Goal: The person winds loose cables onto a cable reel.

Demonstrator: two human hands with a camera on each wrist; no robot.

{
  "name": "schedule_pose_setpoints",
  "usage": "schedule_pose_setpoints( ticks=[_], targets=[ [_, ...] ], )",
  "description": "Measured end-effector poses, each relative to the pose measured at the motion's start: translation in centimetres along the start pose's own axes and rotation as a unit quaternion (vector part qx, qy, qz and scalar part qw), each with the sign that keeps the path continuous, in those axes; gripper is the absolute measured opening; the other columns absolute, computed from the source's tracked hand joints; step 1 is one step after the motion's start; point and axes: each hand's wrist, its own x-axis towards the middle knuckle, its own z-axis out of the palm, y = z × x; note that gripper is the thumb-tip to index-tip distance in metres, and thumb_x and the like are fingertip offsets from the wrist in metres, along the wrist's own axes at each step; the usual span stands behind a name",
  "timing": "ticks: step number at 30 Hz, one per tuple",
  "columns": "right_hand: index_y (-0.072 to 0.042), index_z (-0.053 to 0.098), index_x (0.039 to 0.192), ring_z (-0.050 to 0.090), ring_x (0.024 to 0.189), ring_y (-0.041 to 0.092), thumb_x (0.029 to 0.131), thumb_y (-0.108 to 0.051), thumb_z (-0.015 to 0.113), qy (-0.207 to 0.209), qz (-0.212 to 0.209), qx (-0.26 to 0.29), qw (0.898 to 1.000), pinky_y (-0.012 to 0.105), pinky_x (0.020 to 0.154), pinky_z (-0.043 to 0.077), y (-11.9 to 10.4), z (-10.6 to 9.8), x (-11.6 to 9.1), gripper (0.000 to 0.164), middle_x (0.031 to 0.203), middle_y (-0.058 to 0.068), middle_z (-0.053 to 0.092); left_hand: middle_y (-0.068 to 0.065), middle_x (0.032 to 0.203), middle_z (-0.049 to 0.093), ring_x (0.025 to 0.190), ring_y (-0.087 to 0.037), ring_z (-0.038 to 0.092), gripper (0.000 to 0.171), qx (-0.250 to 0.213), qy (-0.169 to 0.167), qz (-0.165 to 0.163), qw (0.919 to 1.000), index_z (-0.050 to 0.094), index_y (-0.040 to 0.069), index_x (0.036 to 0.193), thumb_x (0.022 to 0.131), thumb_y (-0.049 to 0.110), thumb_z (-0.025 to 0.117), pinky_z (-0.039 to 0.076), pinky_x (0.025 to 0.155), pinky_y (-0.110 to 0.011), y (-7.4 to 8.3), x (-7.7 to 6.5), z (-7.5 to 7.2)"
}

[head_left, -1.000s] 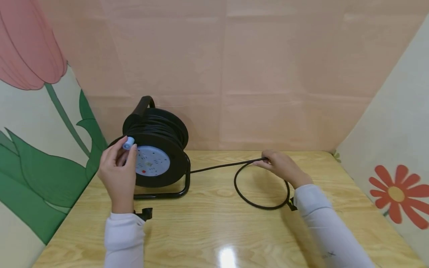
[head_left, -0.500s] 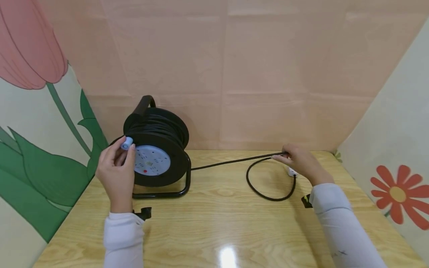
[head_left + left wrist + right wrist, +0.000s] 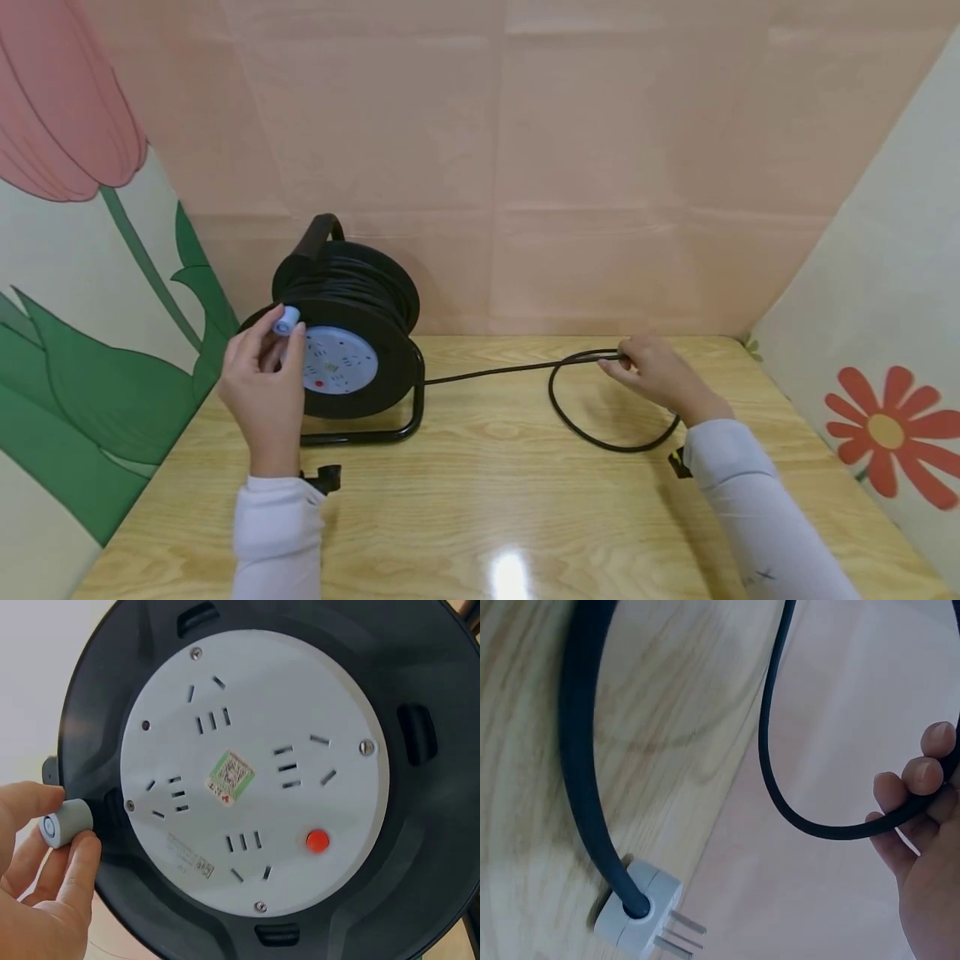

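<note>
Left hand pinches knob; right hand grips cable.

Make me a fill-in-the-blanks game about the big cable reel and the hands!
1. The left hand pinches the reel's small ____ knob.
2. The button on the cable reel's white socket plate is ____.
3. The right hand holds the black ____.
4. The plug at the cord's end shows ____ metal pins.

Missing words: grey; red; cord; two
</note>
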Motion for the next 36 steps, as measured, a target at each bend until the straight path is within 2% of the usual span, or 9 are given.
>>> schedule_pose_setpoints(
  ticks=[7,11,16,21,27,31,36],
  targets=[
    [-0.017,0.045,0.073,0.036,0.063,0.015,0.098,-0.043,0.064,-0.006,-0.022,-0.002,1.0,0.035,0.06,0.032,-0.7,1.0,0.0,0.041,0.068,-0.002,0.039,-0.012,0.107,0.057,0.1,-0.012,0.062,0.031,-0.025,-0.012,0.0,0.9996,0.07,-0.002,0.121,0.091,0.002,0.073,0.051,0.092,-0.023,1.8,-0.7,0.7],
    [-0.019,0.046,0.072,0.038,0.063,0.014,0.097,-0.046,0.064,-0.011,-0.026,-0.011,1.0,0.033,0.06,0.034,-1.2,1.6,0.1,0.041,0.069,-0.003,0.042,-0.014,0.106,0.057,0.099,-0.012,0.061,0.029,-0.026,-0.012,0.009,0.9995,0.071,-0.002,0.119,0.09,0.004,0.074,0.051,0.091,-0.022,2.6,-1.0,1.1],
    [-0.02,0.046,0.073,0.038,0.063,0.013,0.097,-0.046,0.064,-0.013,-0.041,-0.021,0.999,0.033,0.06,0.034,-1.9,2.2,0.2,0.04,0.068,-0.003,0.043,-0.017,0.106,0.06,0.101,-0.016,0.062,0.028,-0.032,-0.01,0.02,0.9992,0.072,-0.003,0.116,0.089,0.004,0.075,0.053,0.088,-0.023,2.9,-1.2,1.4],
    [-0.02,0.046,0.073,0.036,0.059,0.012,0.098,-0.045,0.063,-0.024,-0.048,-0.015,0.998,0.033,0.059,0.033,-2.6,2.6,0.3,0.039,0.065,-0.007,0.04,-0.018,0.106,0.062,0.101,-0.018,0.063,0.028,-0.037,-0.013,0.027,0.9989,0.073,-0.004,0.114,0.088,0.003,0.076,0.053,0.088,-0.023,2.4,-1.3,1.9],
    [-0.02,0.046,0.074,0.037,0.061,0.011,0.098,-0.048,0.061,-0.028,-0.06,-0.013,0.998,0.032,0.059,0.034,-3.2,3.0,0.7,0.04,0.067,-0.006,0.04,-0.012,0.105,0.064,0.097,-0.016,0.065,0.027,-0.018,-0.034,0.049,0.998,0.076,0.003,0.111,0.087,0.013,0.08,0.053,0.084,-0.019,1.1,-1.0,2.6],
    [-0.022,0.047,0.075,0.039,0.063,0.012,0.1,-0.044,0.061,-0.027,-0.075,-0.013,0.997,0.033,0.061,0.035,-3.6,3.4,1.2,0.036,0.069,-0.006,0.043,-0.007,0.105,0.067,0.098,-0.014,0.065,0.026,-0.009,-0.051,0.064,0.9966,0.078,0.007,0.109,0.087,0.02,0.08,0.053,0.084,-0.018,1.2,-1.0,3.0],
    [-0.023,0.048,0.077,0.039,0.062,0.01,0.101,-0.041,0.06,-0.018,-0.096,-0.015,0.995,0.033,0.061,0.036,-4.1,3.9,1.8,0.032,0.068,-0.009,0.042,-0.004,0.106,0.069,0.1,-0.014,0.065,0.023,0.005,-0.065,0.096,0.9932,0.079,0.007,0.105,0.087,0.022,0.079,0.053,0.084,-0.02,1.6,-1.3,3.6]
  ],
)
